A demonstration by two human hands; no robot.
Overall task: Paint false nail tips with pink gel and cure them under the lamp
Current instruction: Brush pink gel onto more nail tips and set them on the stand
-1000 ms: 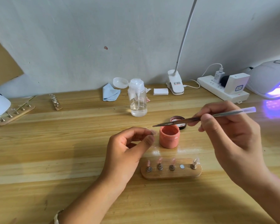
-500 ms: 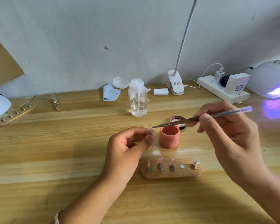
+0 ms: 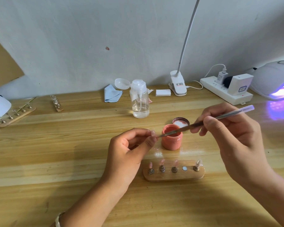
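Left hand (image 3: 129,149) pinching a nail tip (image 3: 152,133), right hand (image 3: 228,128) gripping a brush (image 3: 203,123), bristles touching the tip

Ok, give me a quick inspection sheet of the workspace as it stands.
Surface: wooden table, shiny patch beside the jar.
Job's things: pink gel jar open, lid behind it; wooden holder carries three pinkish tips and one clear, with one empty slot; cure lamp lit, far right.
Clutter: pump bottle, blue cloth, white pads, spare holders at left.
Hands: left hand pinches a nail tip; right hand holds the brush, bristles at that tip.
Cables: charger lead and the clip lamp lead near the power strip, away from the work.
Surroundings: grey wall, cardboard at left.
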